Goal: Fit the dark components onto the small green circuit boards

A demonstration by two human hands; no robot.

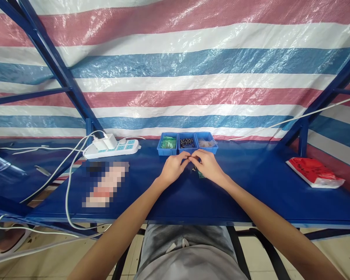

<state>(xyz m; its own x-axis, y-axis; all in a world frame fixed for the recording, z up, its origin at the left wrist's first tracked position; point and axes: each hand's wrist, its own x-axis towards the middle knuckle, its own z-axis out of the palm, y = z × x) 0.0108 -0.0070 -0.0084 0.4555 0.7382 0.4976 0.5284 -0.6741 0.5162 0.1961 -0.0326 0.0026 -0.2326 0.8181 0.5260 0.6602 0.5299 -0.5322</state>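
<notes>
My left hand (174,168) and my right hand (207,165) meet over the blue table, fingertips pinched together. Whatever lies between the fingertips is too small to make out. Partly hidden beneath my right hand is a small green piece (201,175), perhaps a circuit board, with small dark and pale bits beside it. Just beyond the hands stand three joined blue bins: the left bin (163,152) has green pieces in clear wrapping, the middle bin (181,150) small dark parts, and the right bin (214,149) clear or whitish pieces.
A white power strip (120,151) with plugged-in chargers lies at the back left, its white cables (67,190) looping over the table edge. At right lies a red and white packet (315,173). Blue frame bars (61,74) and a striped sheet (198,62) enclose the table.
</notes>
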